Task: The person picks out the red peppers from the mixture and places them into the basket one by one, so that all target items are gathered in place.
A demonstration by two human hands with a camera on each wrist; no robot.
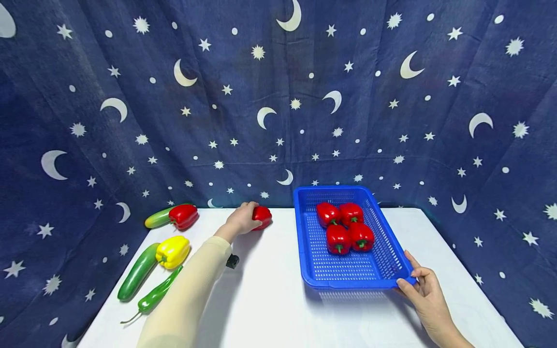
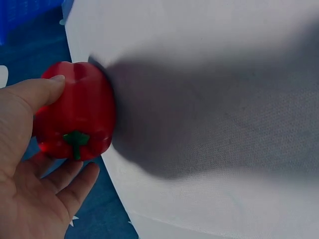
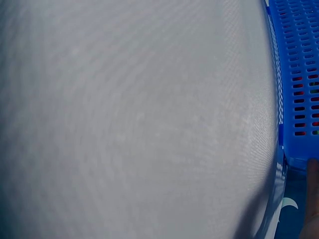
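My left hand reaches to the back of the table and holds a red bell pepper. In the left wrist view the thumb lies along the pepper's side and the other fingers curve beneath its green stem end. At the front right corner of a blue plastic basket, my right hand grips the rim, thumb at the front and fingers at the side. Several red bell peppers sit grouped inside the basket. In the right wrist view, only the basket's slotted wall and part of a finger show.
To the left lie another red bell pepper, a green-yellow cucumber-like vegetable, a yellow bell pepper, a dark green cucumber and a long green chili pepper. A star-patterned blue curtain hangs behind the white table.
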